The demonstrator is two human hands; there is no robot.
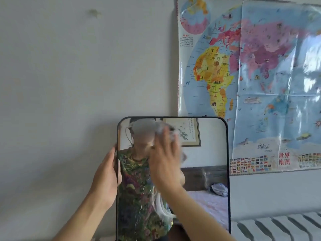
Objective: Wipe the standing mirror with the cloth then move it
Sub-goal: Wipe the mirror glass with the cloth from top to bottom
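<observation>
The standing mirror (pixel 208 153) has a thin dark frame with rounded corners and leans upright against a pale wall. My left hand (pixel 106 178) grips its left edge at mid height. My right hand (pixel 165 159) is spread flat over the upper middle of the glass, blurred by motion. It presses a thin pale cloth (pixel 171 133) to the glass, and the cloth shows only past my fingertips and beside the hand. The mirror's bottom is out of view.
A large colourful world map (pixel 251 75) hangs on the wall just right of the mirror. A white ribbed radiator (pixel 278 226) sits low at the right. Bare wall lies to the left. The glass reflects a person, a framed picture and a bed.
</observation>
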